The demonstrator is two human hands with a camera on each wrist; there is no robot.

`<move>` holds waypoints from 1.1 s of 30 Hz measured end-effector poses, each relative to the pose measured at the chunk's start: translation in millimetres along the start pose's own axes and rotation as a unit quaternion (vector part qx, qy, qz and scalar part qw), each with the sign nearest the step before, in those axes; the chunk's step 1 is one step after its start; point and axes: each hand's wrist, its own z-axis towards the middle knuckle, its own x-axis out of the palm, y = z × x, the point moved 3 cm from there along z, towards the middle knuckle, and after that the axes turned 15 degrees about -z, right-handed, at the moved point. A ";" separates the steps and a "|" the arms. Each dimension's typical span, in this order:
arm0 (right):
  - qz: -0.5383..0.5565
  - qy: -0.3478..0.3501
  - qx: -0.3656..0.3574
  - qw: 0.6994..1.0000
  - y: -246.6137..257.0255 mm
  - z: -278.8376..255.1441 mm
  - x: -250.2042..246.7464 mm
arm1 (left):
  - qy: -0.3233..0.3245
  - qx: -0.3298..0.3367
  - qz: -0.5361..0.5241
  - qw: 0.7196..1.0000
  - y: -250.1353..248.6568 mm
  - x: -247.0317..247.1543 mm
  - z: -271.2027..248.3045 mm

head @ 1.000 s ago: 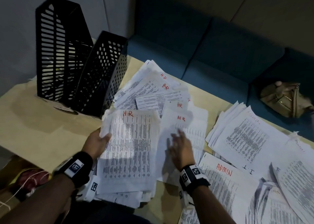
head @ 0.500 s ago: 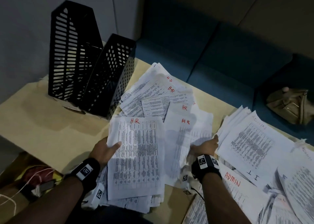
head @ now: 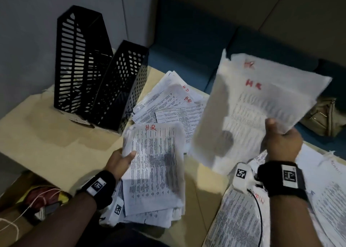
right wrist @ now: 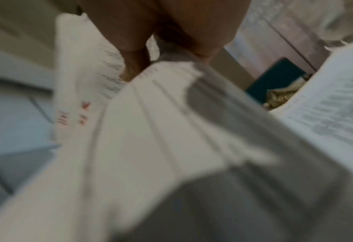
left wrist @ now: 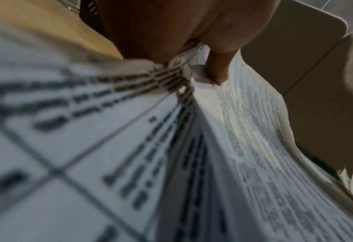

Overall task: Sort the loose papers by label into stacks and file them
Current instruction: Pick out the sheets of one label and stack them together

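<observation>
Right grip (head: 282, 143) pinches lifted HR sheets (head: 258, 104) at two o'clock, to join left grip's (head: 119, 160) pinched HR stack (head: 155, 168).

Head: looks down over my table (head: 37, 134), both arms in view.
Left wrist: pressed close along my papers (left wrist: 109, 147).
Right wrist: close, blurred; shares the raised sheets (right wrist: 150, 131).

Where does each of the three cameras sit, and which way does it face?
Head: on the head, looking down at the table; both forearms, left hand, right hand.
Left wrist: along the left hand at its HR stack.
Right wrist: along the right hand at lifted HR sheets.
Shared: head and wrist views show both bundles, HR stack and lifted HR sheets.
</observation>
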 end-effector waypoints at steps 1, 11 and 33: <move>0.001 0.015 0.005 1.000 -1.4 0.7 -0.2 | -0.009 0.000 -0.002 1.000 -2.1 3.4 0.7; -0.126 0.295 0.052 0.946 -49.4 -96.8 107.0 | 0.007 -0.025 -0.021 0.999 -9.7 42.7 -0.3; -0.265 0.335 -0.388 0.817 2.3 -149.3 155.3 | 0.110 0.075 0.044 0.990 -7.8 82.1 -32.2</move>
